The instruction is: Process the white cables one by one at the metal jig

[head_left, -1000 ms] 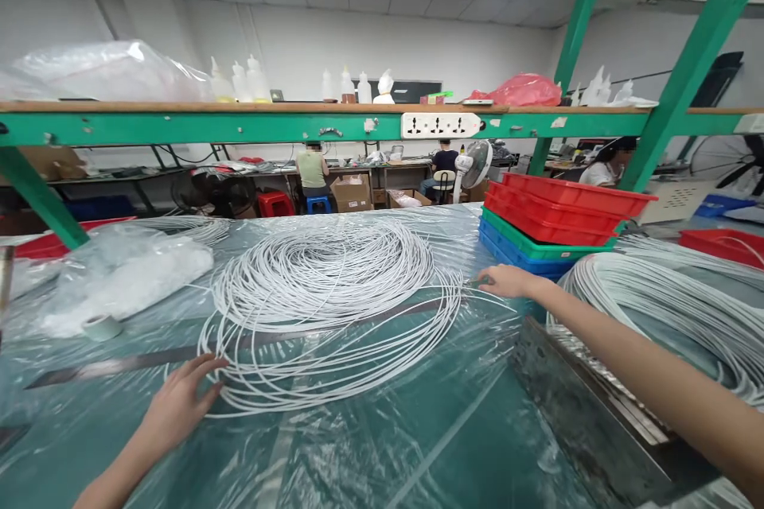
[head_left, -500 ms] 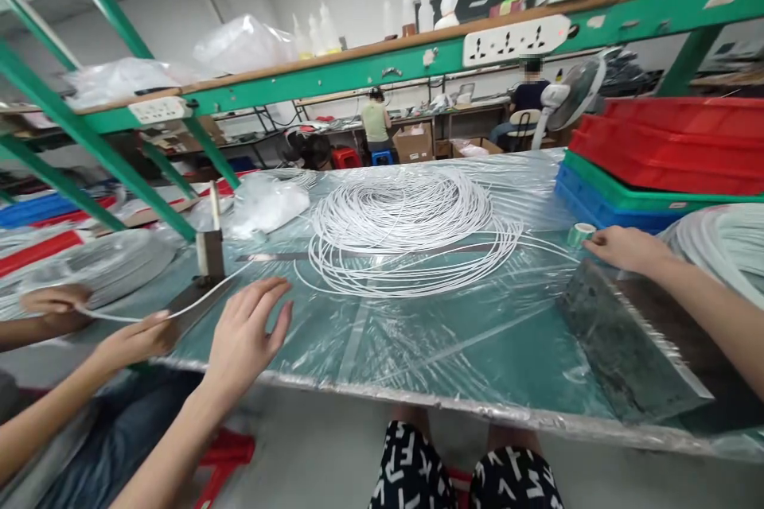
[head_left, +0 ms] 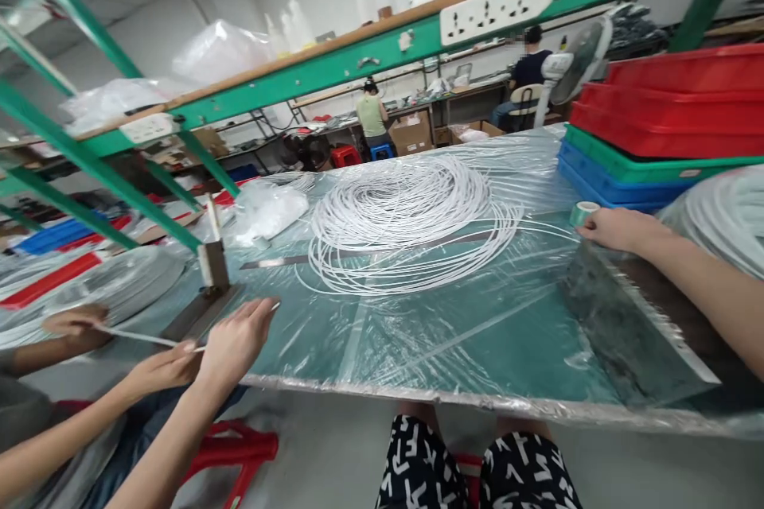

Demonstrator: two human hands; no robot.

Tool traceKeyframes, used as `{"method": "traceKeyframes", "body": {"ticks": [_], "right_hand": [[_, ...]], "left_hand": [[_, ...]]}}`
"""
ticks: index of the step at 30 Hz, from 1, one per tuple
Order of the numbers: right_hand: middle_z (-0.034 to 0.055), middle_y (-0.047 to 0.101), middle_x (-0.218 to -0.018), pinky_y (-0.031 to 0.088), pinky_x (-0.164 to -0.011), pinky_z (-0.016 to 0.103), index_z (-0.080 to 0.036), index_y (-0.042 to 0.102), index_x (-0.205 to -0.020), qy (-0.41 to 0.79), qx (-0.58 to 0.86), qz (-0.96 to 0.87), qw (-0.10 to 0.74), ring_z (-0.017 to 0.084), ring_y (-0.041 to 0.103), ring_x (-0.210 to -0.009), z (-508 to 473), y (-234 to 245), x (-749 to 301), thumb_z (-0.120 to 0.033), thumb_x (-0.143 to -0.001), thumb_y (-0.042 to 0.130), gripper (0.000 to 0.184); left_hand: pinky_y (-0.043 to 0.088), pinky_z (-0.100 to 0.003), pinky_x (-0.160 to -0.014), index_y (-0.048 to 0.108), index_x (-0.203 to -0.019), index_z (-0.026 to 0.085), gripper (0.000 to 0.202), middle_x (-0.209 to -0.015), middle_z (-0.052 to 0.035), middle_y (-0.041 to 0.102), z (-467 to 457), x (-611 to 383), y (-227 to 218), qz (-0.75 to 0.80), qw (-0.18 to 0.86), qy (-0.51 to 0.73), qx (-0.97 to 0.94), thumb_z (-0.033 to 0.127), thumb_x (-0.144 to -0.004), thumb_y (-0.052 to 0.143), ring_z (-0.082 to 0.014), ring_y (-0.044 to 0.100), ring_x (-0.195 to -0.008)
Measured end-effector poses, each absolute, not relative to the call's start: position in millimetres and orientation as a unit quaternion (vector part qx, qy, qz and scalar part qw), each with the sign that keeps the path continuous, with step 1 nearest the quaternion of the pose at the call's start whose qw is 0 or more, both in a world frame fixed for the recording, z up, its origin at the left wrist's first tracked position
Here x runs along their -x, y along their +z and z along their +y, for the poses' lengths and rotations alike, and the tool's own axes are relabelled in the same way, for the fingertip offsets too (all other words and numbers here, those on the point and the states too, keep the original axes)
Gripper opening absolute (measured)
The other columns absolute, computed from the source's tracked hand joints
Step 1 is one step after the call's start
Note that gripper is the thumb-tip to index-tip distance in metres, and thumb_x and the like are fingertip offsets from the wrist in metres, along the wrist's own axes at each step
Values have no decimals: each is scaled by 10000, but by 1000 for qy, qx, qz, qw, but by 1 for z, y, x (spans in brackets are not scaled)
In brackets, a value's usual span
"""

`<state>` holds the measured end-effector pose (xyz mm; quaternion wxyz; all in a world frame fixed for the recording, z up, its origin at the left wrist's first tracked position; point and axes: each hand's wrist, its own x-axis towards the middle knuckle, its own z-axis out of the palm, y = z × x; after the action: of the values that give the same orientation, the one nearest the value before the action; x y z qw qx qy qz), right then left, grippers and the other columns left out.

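My left hand (head_left: 235, 342) is closed on a white cable (head_left: 275, 306), whose short end pokes out past the fingertips. On its left, a co-worker's two hands (head_left: 161, 370) hold a white length that runs up to my wrist. My right hand (head_left: 617, 228) is closed at the far corner of a dark metal block (head_left: 633, 326). Its fingertips meet a green tape roll (head_left: 583, 212) and lie beside strands from the coil; what they pinch is hidden. Between my hands lies a large loose coil of white cable (head_left: 406, 199) on the plastic-covered table (head_left: 454, 350).
Stacked red, green and blue trays (head_left: 668, 123) stand at the right, near another cable coil (head_left: 728, 215). A small upright block (head_left: 213, 264) and a plastic bag (head_left: 268, 211) are at the left. A green shelf beam (head_left: 334, 71) crosses above; a fan (head_left: 576, 60) stands behind.
My left hand was open with fingers apart; now it has closed on the cable, lower and slightly left. The co-worker's hands moved right and down. My right hand stays by the tape roll.
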<state>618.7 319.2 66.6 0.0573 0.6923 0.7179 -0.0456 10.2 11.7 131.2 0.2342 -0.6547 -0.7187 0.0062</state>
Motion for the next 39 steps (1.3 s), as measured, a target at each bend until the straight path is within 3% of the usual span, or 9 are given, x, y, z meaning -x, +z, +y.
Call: {"method": "traceKeyframes", "body": {"ticks": [4,7,10,13,19,30,39], "right_hand": [[205,687,-1056,434,-765,343,-123,734,-1037,-50,-679,730,48,285,651,-975,309,82,-611,-391,-971,475,379],[196,685,-1095,464,-832,333,-121,727,-1096,-50,-692,719,28,280,654,-1017,306,91,-607,-378,-945,511,368],[183,682,-1137,471,-888,330,-138,720,-1128,-49,-702,710,9,279,644,-1071,304,96,-605,-383,-937,527,365],[173,678,-1164,469,-918,334,-157,724,-1118,-53,-706,706,-8,284,634,-1105,302,98,-603,-389,-944,518,356],[160,685,-1150,483,-892,332,-168,732,-1087,-52,-702,709,-27,284,639,-1100,303,100,-602,-379,-955,486,351],[168,681,-1153,490,-900,352,-166,720,-1115,-69,-694,716,-34,302,635,-1119,309,101,-601,-380,-948,502,348],[157,692,-1141,500,-888,343,-169,732,-1090,-69,-708,702,-40,294,642,-1110,308,105,-597,-359,-944,505,330]], "left_hand": [[298,-269,-472,550,-833,232,322,-595,-12,637,29,-40,99,-684,156,-6,713,416,-976,328,-217,637,-529],[330,-256,-469,497,-856,246,255,-562,30,610,49,-99,78,-607,46,-49,792,410,-986,351,-186,597,-463],[337,-269,-473,451,-853,249,224,-531,42,567,65,-183,64,-484,-24,-80,871,292,-999,286,-167,532,-418],[305,-287,-462,435,-839,244,240,-569,19,561,85,-267,56,-374,-24,-113,920,236,-1009,266,-166,517,-445],[426,-270,-616,555,-972,218,267,-863,-29,639,146,-372,51,-307,-52,-211,926,264,-1047,302,-160,624,-740],[448,-317,-669,651,-901,204,288,-820,-62,628,172,-428,66,-328,-10,-242,913,243,-1025,395,-190,606,-799],[419,-294,-614,626,-809,189,243,-766,-18,630,171,-436,66,-339,64,-234,909,165,-988,462,-166,616,-726]]}}
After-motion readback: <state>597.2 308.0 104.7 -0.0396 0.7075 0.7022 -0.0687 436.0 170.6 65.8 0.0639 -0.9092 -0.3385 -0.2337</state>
